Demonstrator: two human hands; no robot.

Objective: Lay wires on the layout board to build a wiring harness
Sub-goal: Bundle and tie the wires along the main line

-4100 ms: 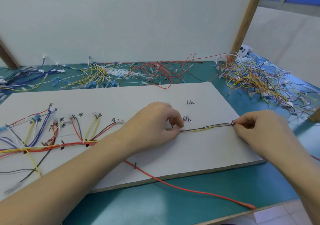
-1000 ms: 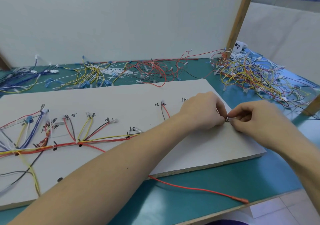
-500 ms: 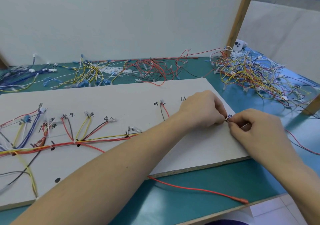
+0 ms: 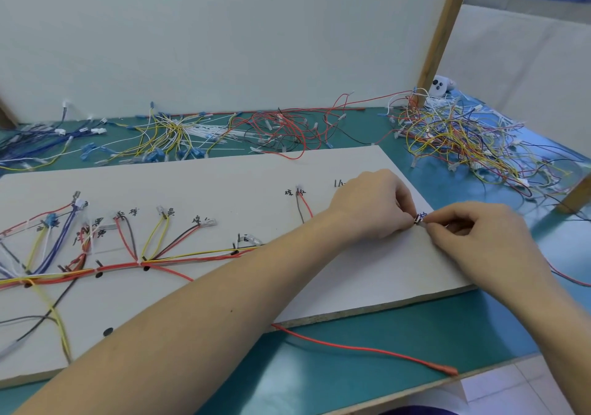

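Grey-white and flat, the layout board [image 4: 204, 184] lies on a teal table [image 4: 399, 331], and both hands meet near its right edge. Reaching across the board from the lower left, the left hand [image 4: 372, 205] has its fingers curled and its fingertips pressed together at a small dark wire end [image 4: 419, 219] — a tiny piece right at the board's surface, beside a handwritten mark. Coming in from the right, the right hand [image 4: 476, 238] pinches the same wire end between thumb and forefinger, so the two hands touch it from opposite sides, almost fingertip to fingertip. What the piece is exactly is too small to tell. On the left half of the board, well apart from the hands, runs the laid harness [image 4: 121, 266]: a red and yellow trunk with branches in yellow, blue, red, black and brown rising to labelled points. A short brown-and-red pair [image 4: 303, 206] hangs from a peg just left of the left wrist. Running out from under the left forearm, a loose red wire [image 4: 361, 349] passes off the board's near edge and across the table to a terminal near the table's front. Behind the board lie loose bundles — blue wires [image 4: 38, 141] at the far left, yellow wires [image 4: 166, 136] and red wires [image 4: 281, 130] in the middle, and a mixed tangle [image 4: 463, 139] at the right, next to a wooden post [image 4: 439, 30].
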